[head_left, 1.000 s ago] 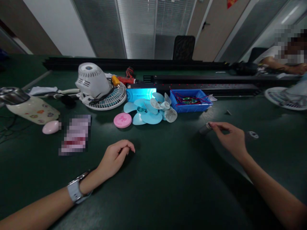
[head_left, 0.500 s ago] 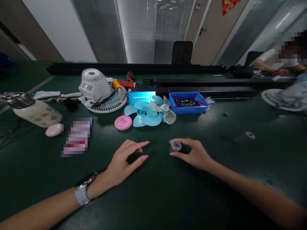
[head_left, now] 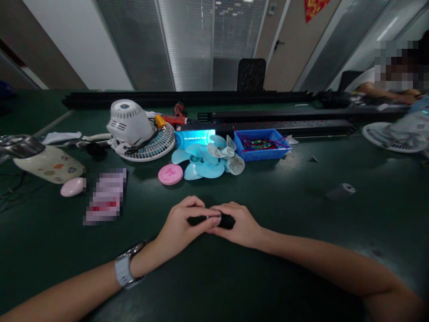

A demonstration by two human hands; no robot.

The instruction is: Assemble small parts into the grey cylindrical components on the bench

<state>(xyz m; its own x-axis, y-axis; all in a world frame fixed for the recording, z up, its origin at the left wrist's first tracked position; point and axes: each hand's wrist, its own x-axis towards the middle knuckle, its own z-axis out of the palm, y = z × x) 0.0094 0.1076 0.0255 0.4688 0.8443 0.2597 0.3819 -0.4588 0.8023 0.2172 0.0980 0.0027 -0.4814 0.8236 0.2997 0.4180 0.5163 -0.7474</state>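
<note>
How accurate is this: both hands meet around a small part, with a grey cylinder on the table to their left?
Wrong side: the left hand and right hand do meet around a small part, but the head view shows the grey cylinder on the table to their right.

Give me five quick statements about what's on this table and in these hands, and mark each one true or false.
1. The left hand and right hand meet at a small gray cylinder. True.
2. A wristwatch is on the right wrist. False: the wristwatch is on the left wrist.
3. The pink disc is left of the light-blue fan blades. True.
4. The blue bin holds only paper. False: the blue bin holds wires.
5. A second gray cylinder sits apart from both hands. True.
</note>
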